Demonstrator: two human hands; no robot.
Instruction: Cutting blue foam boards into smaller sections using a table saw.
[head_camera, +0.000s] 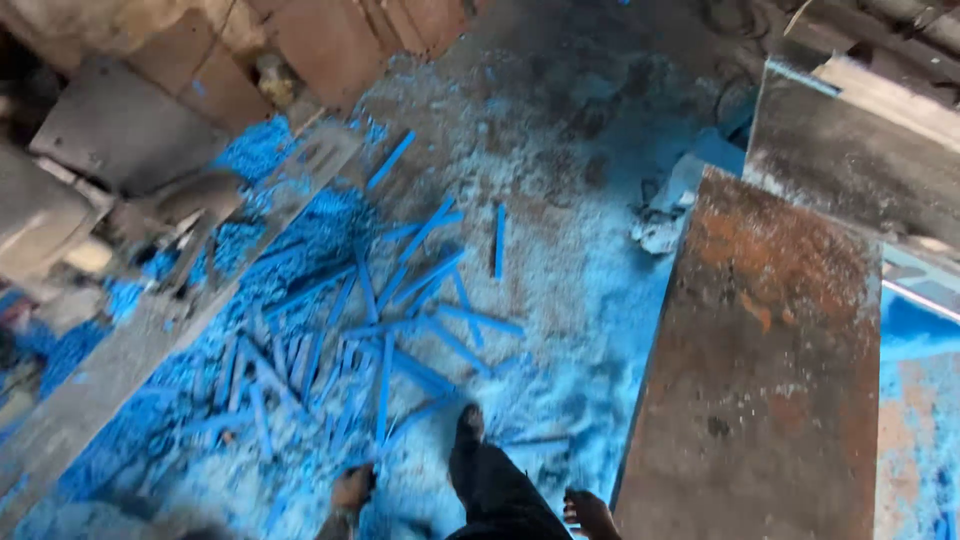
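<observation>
A person stands on a floor (590, 290) covered in pale dust and blue shavings. At the bottom edge of the view, a hand (590, 515) shows beside a dark trouser leg (495, 490); it is the right one, its fingers (572, 505) slightly spread and holding nothing. The left hand is out of view. A bare foot (350, 492) shows lower left of the leg. Blue sticks (400, 320) lie scattered in a loose pile on the floor just ahead of the feet. A rusty metal plate (770, 360) rises just right of the hand. A grey metal beam (150, 350) runs along the floor's left side.
</observation>
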